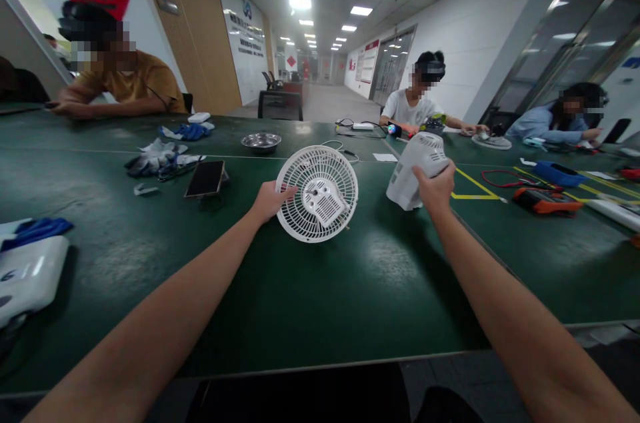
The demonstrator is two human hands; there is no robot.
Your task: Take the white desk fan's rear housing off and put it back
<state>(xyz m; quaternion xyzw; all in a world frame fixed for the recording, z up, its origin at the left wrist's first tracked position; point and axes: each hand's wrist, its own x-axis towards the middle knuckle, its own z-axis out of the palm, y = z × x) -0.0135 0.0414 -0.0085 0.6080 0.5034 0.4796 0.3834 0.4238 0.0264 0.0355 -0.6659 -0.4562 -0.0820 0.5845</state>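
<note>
My left hand (269, 201) is closed on the left rim of a round white fan grille (341, 170), its thumb lying over the slats. The grille is tilted up with its slotted centre plate facing me. In my right hand (436, 184) is a white plastic housing (416, 163) with vent slots, perhaps the fan's base, gripped at its right side and held tilted over the table. The two parts are apart, with a gap of green tabletop between them. A thin white cable (350, 155) shows behind the grille.
A metal bowl (261, 142), a propped phone (205, 179) and gloves (156, 156) lie to the left. At right are an orange multimeter (547, 200) and a blue tray (558, 174). Several people sit across the green table (300, 316), one near another fan grille (492, 142).
</note>
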